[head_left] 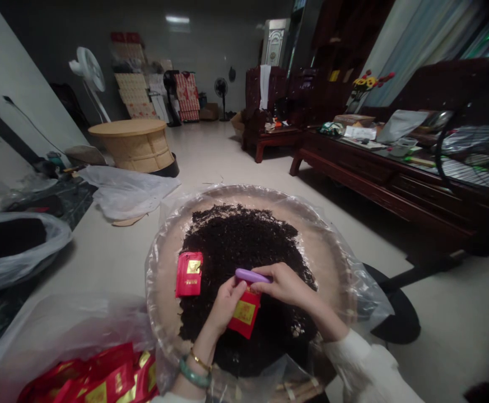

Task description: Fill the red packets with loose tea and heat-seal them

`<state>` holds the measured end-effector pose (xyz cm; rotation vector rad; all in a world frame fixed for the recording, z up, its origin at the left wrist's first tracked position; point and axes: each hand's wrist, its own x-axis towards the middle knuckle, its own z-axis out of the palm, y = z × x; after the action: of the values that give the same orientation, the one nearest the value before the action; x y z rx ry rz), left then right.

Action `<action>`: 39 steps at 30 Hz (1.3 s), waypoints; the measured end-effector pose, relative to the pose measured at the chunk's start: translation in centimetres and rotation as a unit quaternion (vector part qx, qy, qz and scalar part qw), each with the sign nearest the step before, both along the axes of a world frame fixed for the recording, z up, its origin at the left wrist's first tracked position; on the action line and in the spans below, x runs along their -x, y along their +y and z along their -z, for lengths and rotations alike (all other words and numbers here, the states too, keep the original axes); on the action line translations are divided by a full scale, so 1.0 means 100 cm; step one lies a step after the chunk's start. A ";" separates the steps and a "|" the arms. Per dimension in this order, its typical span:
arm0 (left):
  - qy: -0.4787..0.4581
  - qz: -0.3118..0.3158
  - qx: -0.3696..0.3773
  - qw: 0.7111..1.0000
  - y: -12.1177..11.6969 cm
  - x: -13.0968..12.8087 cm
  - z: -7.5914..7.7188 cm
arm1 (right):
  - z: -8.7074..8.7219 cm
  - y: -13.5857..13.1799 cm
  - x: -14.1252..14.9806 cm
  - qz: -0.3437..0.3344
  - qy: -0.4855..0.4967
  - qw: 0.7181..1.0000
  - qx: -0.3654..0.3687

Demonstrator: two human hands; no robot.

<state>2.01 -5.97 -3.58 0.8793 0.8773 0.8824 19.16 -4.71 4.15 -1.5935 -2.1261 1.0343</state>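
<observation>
My left hand [224,307] pinches the upper edge of a red packet [244,313] with a gold label. My right hand [283,284] is closed on a smooth purple oblong tool [250,275], held across the packet's top edge; its exact kind does not show. Both hands are over a heap of dark loose tea leaves [244,240], spread in a broad round tray [336,268] lined with clear plastic. To the left, a stack of red packets [189,274] lies at the heap's edge, a few leaf bits on it.
More red packets [105,375] fill a clear bag at the lower left. Another plastic-lined container [55,240] of dark material stands at the left. Beyond are a round drum-shaped table [129,129], a plastic sheet [130,190] and a long wooden table [353,162]. A fan base [399,313] stands right of the tray.
</observation>
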 end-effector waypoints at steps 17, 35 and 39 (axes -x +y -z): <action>0.050 -0.115 -0.073 0.989 0.005 0.002 0.004 | 0.013 0.000 0.009 -0.022 0.022 0.999 -0.019; -0.038 0.037 0.112 0.992 0.002 0.007 0.001 | 0.016 0.012 -0.009 0.099 0.153 0.982 0.046; -0.041 0.028 0.109 0.993 0.001 0.006 -0.001 | 0.014 0.009 -0.009 0.058 0.127 0.990 0.028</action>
<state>1.41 -5.84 -3.49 0.6704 0.8570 0.7532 20.03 -3.84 2.73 -1.4993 -1.8315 1.1971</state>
